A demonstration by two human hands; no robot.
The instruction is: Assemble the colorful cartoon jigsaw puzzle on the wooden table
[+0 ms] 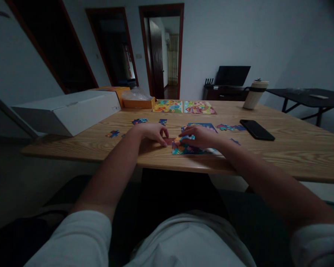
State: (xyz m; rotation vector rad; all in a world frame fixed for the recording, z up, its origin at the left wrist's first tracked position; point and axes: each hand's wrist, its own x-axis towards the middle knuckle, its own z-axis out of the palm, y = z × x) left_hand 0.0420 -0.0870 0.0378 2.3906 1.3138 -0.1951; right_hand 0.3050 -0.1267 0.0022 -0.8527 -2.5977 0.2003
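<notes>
Wooden table (292, 155) bearing a jigsaw puzzle (183, 150). Left of the puzzle: loose pieces (139, 121), white box (83, 111), orange tray (139, 104); right: further pieces (228, 127), black phone (256, 129), pale flask (254, 99); beyond: two colourful picture panels (168, 106).

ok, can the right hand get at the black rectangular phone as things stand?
Likely yes: the black rectangular phone lies uncovered, with only flat multicoloured puzzle pieces between it and the right hand. That hand would first have to leave the colourful jigsaw puzzle.
</notes>
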